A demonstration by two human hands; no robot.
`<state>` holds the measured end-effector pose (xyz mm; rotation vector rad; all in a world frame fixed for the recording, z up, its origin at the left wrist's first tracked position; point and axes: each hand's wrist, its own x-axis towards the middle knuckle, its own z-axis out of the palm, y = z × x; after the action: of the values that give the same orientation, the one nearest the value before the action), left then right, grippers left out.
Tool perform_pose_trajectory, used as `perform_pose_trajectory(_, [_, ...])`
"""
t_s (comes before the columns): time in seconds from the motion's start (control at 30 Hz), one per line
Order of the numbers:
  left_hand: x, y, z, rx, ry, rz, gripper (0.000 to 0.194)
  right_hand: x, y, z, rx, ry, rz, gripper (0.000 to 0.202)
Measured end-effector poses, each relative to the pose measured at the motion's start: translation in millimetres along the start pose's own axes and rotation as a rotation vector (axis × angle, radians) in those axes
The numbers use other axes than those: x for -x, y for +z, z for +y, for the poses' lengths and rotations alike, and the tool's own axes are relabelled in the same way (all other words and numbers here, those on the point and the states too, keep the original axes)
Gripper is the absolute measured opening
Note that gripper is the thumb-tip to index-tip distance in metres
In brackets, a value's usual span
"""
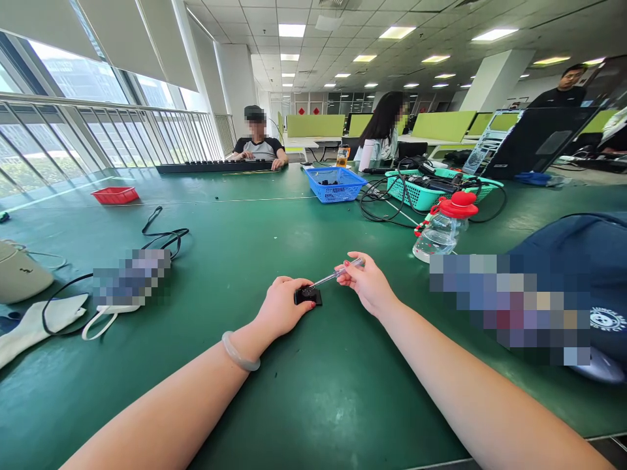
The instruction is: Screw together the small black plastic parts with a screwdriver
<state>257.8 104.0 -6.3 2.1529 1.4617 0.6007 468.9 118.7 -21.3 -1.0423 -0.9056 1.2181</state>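
On the green table [235,248], a small black part [312,299] lies between the thumb and fingers of my left hand [284,305], which grips it from its left side. My right hand [367,284] is closed around the clear handle of a thin screwdriver [333,276]. The screwdriver slants down to the left, its tip at the top of the black part. What detail the tip touches is too small to make out.
Ahead are a blue basket [336,189], a green basket [416,196] with cables, and a red tray [115,195]. A red-lidded bottle [438,232] and dark blue bag [578,261] are right; a cabled device [132,277] is left. People sit beyond.
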Motion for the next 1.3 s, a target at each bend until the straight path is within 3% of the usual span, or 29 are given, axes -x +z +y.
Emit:
perform_pose_trajectory(0.17, [0.5,0.1,0.3,-0.001,0.0,0.007,0.034,-0.1,-1.6,0.9,-0.046,0.051,-0.034,0.033])
perform_pose_trajectory(0.57, [0.8,0.3,-0.3,-0.003,0.005,-0.005,0.035,-0.4,0.0,2.5,0.001,0.084,0.01,0.047])
perform_pose_trajectory(1.03, [0.5,0.2,0.1,-0.002,-0.003,-0.002,0.034,2.2,3.0,-3.4,-0.019,0.113,-0.025,0.022])
perform_pose_trajectory(1.3, [0.9,-1.3,1.2,-0.002,0.005,-0.02,0.033,2.3,4.7,-1.9,-0.049,0.139,0.006,0.024])
